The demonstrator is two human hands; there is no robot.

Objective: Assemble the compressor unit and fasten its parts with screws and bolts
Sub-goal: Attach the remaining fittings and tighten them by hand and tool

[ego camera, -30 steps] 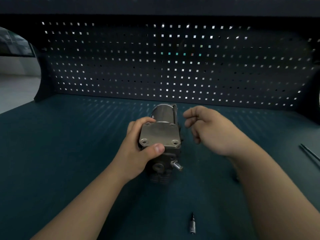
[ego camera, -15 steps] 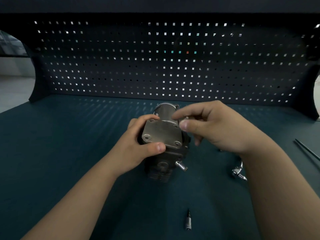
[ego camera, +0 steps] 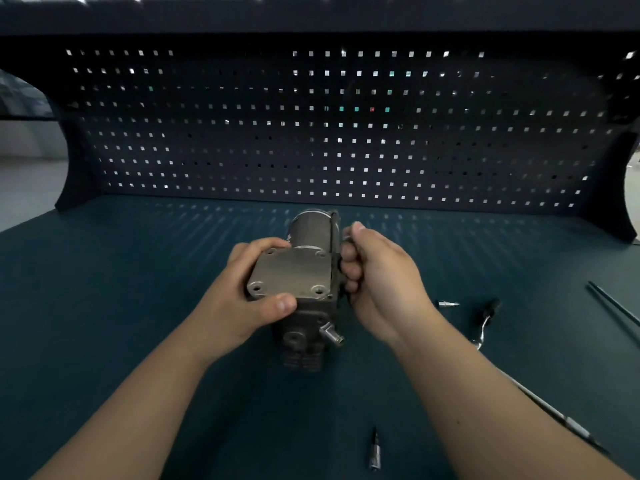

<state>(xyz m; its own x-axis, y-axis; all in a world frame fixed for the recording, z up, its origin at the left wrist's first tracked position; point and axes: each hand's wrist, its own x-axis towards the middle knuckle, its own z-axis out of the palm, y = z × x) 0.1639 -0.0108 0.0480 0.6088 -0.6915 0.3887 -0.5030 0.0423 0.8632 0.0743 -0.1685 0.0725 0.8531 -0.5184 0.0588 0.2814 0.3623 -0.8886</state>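
Metal from end to end, the compressor unit (ego camera: 311, 317) stands on the tabletop (ego camera: 121, 306) between the two hands. Its round motor can (ego camera: 311, 230) points away from them and its finned end (ego camera: 301, 362) lies nearest the wrists. The left hand (ego camera: 239, 299) is clamped on the unit at its flat square cover plate (ego camera: 294, 271), thumb pressed on the near edge and fingers curled over the far left corner. The right hand (ego camera: 381, 282) lies against the unit's right flank with fingers curled and thumb raised. I cannot tell whether it pinches a small fastener or only braces the casing, since the fingers hide what is inside them.

By its look the unit is probably heavy for its bulk, rigid and not fragile, so a firm grip should do it no harm. The bare plate looks smooth and may slide under a thumb. Its edges and the blocky body under the left palm seem the surer hold. The short pipe stub (ego camera: 331, 336) just below the left thumb makes a poor handle, as it could turn or bend, and the fins look thin. I cannot make out whether the corner holes (ego camera: 256, 289) carry screws, so lifting by the plate alone seems unwise.

Right of the right hand's wrist lie a small bit (ego camera: 448, 303), a black-handled tool (ego camera: 491, 306) and, farther out, a thin rod (ego camera: 613, 303). A socket piece (ego camera: 375, 452) lies between the two forearms.
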